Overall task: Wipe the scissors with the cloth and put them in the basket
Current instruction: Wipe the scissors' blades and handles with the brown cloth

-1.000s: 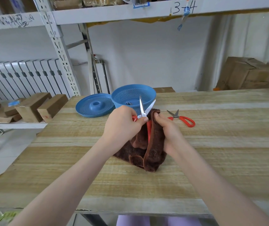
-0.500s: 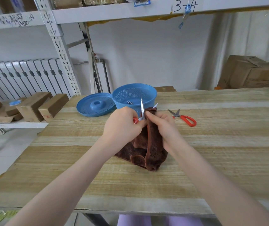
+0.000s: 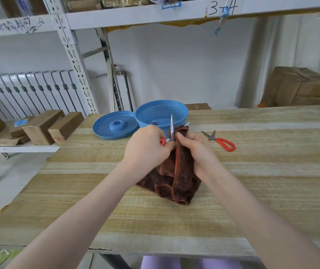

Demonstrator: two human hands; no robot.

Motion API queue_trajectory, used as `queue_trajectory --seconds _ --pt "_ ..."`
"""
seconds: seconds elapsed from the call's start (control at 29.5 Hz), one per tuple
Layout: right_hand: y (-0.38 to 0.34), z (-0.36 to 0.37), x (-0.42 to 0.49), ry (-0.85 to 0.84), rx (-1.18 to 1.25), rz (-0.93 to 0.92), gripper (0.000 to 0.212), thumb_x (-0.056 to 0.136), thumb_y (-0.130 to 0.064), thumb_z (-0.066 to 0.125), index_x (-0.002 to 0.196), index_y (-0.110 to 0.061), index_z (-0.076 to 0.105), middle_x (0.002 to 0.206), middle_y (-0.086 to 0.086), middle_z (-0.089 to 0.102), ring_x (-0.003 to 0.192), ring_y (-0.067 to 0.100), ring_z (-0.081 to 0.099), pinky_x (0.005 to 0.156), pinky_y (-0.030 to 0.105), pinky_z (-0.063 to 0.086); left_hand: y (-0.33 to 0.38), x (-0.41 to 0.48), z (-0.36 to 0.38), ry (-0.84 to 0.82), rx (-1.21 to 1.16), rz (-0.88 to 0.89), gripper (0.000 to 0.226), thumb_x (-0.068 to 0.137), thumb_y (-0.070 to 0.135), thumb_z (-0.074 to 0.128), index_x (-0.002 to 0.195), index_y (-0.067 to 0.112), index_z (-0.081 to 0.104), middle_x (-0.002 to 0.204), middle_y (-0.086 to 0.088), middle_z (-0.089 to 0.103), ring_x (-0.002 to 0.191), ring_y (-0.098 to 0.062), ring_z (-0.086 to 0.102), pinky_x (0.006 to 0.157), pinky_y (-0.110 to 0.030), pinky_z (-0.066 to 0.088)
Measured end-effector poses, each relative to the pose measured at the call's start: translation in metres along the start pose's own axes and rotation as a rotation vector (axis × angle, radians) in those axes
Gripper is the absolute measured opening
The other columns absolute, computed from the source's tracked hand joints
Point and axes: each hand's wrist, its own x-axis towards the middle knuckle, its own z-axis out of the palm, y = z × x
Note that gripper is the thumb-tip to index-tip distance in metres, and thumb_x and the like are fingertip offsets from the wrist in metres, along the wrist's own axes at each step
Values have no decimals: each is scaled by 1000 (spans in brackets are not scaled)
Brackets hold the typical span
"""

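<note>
At frame centre, the left hand pinched the red-handled scissors near the pivot, blades up and parted; the right hand clenched the brown cloth around one blade. Best practice, I judge — wipe from pivot toward tip (never against the edge). The blue basket stood just behind, upper centre.

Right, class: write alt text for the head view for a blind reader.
A person's left hand holds red-handled scissors, blades up, while the right hand pinches a brown cloth round one blade, above a wooden table. Behind stand a blue basket and blue lid; spare scissors lie to the right.
</note>
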Motion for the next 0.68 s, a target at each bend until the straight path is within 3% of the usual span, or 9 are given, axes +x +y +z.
queue_trajectory --seconds 0.14,0.27,0.41,0.54,0.68 --pt "4 -1 -1 101 -104 -48 20 91 -11 65 72 -8 73 78 15 73 69 22 69 68 31 57 -2 0 5 -10 7 -2 56 83 41 68 46 16 34 42 3 35 43 -15 38 44 -27 26" --pt "-1 0 0 82 -66 16 16 89 -14 67 90 2 70 83 16 71 72 23 68 71 33 57 -2 1 4 -8 0 -9 54 84 38 66 47 15 35 43 0 39 45 -18 41 44 -28 29" --pt "-5 2 0 -35 12 66 16 95 -8 55 95 -4 71 85 12 73 76 22 70 78 35 58 -1 0 1 0 19 -8 51 83 35 66 48 15 35 43 1 38 45 -16 41 43 -28 26" --pt "-3 4 -1 57 -55 38 17 93 -11 61 95 3 71 81 14 73 73 22 70 69 31 58 -2 -1 2 5 42 -4 54 82 36 67 47 15 31 43 3 32 43 -15 35 43 -28 21" --pt "0 4 -4 132 -88 14 31 90 -15 67 101 13 66 90 24 70 76 27 68 74 37 56 -1 -1 3 -2 44 -6 55 82 36 67 47 16 30 43 3 31 42 -15 33 43 -28 21"
